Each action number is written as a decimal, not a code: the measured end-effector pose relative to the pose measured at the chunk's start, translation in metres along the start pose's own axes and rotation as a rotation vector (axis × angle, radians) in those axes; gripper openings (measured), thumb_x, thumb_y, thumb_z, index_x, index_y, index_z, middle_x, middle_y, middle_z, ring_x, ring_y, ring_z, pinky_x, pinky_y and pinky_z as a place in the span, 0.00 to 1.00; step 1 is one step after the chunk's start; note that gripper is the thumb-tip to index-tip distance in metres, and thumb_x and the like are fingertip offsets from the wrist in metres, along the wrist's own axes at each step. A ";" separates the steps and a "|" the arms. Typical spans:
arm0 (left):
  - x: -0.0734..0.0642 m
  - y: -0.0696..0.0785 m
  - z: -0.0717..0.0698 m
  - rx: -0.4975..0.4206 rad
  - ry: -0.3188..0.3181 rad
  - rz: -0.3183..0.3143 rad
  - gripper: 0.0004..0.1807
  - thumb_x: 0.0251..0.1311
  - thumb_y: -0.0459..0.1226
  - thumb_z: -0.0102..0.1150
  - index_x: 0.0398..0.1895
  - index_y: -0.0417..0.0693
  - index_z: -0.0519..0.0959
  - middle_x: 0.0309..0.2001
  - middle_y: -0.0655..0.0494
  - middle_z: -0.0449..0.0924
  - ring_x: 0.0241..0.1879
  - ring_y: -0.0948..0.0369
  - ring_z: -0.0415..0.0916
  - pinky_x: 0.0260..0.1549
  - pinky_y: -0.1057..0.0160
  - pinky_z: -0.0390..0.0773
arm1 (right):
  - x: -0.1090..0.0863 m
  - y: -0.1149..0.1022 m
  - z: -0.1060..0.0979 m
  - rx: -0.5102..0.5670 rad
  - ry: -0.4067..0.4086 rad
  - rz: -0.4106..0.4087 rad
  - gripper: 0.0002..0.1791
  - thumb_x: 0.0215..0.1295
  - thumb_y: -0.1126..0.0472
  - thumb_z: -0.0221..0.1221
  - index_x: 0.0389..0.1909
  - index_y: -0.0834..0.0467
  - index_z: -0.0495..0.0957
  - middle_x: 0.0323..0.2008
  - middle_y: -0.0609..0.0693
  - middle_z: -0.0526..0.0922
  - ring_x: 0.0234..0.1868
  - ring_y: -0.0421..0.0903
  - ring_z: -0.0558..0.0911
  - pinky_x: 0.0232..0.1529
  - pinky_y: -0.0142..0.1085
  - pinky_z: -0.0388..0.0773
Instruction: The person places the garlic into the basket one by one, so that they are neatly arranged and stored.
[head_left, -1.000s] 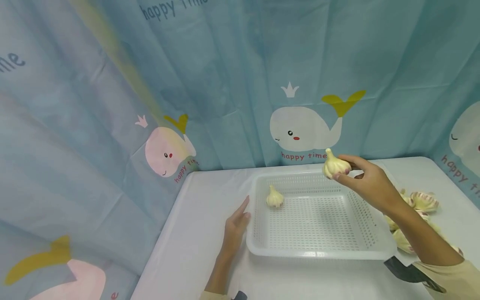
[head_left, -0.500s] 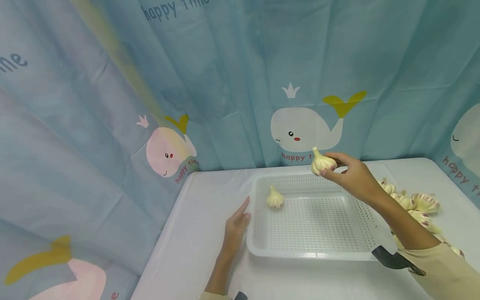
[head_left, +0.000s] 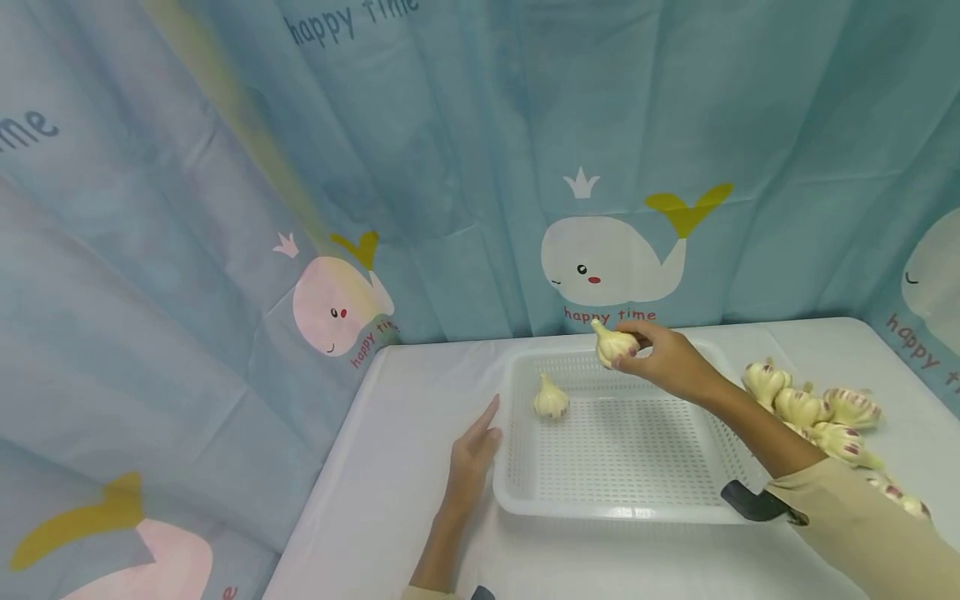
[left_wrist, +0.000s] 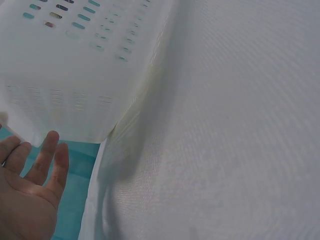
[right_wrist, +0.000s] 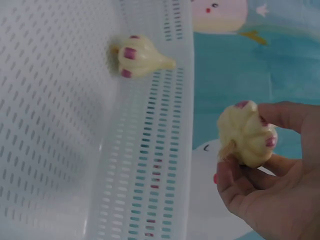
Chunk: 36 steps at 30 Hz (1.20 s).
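Note:
A garlic bulb [head_left: 616,347] is pinched between the thumb and fingers of my right hand [head_left: 671,364], held above the far side of a white perforated basket [head_left: 630,510]. The right wrist view shows this bulb [right_wrist: 245,132] with purple patches, its underside facing the camera. A second garlic bulb [head_left: 552,399] sits inside the basket near its far left corner, stem up. My left hand [head_left: 472,458] is at the basket's left side, fingers extended. In the left wrist view the fingers [left_wrist: 46,160] look straight and spread close to the basket's rim; whether they touch it I cannot tell.
Several garlic bulbs [head_left: 840,442] lie in a group on the white table [head_left: 405,433], right of the basket, partly behind my right forearm. A blue curtain [head_left: 465,167] printed with whales hangs along the table's back and left.
My right hand has carried its garlic bulb leftward over the basket's far side, now slightly lower. More of the bulbs at right have come into sight. My left hand stays put.

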<state>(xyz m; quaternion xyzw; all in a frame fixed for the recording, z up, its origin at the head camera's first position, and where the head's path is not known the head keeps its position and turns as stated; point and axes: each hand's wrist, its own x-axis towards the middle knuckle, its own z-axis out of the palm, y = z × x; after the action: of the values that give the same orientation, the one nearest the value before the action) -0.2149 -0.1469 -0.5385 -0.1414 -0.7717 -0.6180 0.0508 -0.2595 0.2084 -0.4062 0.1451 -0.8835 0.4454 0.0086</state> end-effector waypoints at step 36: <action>0.000 -0.002 0.000 -0.001 0.006 0.042 0.27 0.82 0.43 0.51 0.80 0.57 0.68 0.79 0.63 0.66 0.81 0.60 0.58 0.78 0.71 0.58 | 0.029 0.023 0.041 -0.063 -0.243 0.059 0.36 0.67 0.52 0.69 0.69 0.68 0.74 0.60 0.65 0.83 0.59 0.59 0.83 0.57 0.53 0.85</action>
<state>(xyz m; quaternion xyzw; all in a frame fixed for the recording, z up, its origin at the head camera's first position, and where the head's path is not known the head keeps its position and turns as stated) -0.2153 -0.1476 -0.5403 -0.1557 -0.7682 -0.6174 0.0662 -0.2888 0.1821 -0.4447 0.1719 -0.8954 0.3965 -0.1071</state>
